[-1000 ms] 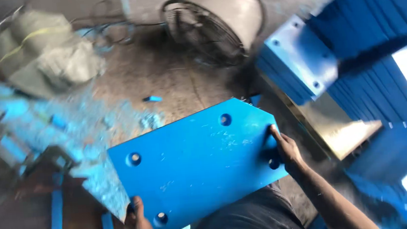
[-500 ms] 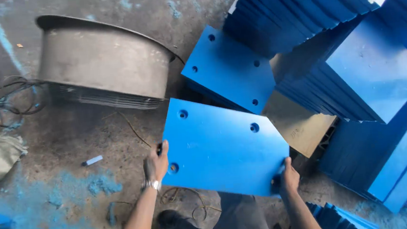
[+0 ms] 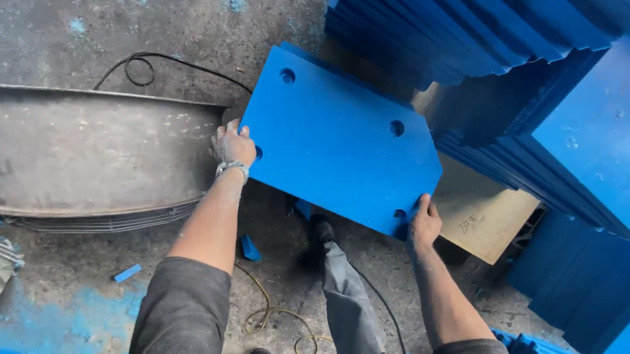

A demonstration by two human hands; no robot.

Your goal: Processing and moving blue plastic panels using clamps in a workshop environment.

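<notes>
Two bare hands carry one flat blue panel [image 3: 338, 141], seen from the head camera looking down. The left hand [image 3: 233, 146] clasps the panel's left edge, fingers curled over it. The right hand [image 3: 423, 224] pinches the lower right corner beside a drilled hole. The panel hangs tilted above a dusty concrete floor [image 3: 65, 267], touching nothing else that I can see.

Risk, as I judge it: both grips sit on thin edges, so the slab could slip and drop toward the shoe [image 3: 323, 232] directly below. Loose cable [image 3: 270, 317] near the feet could snag a step.

Room is tight. A large grey fan housing [image 3: 78, 156] stands just beside the left hand. Stacked blue panels [image 3: 483, 18] crowd the upper right, and a brown board [image 3: 478, 212] lies just behind the right hand. Open floor shows only at the lower left.
</notes>
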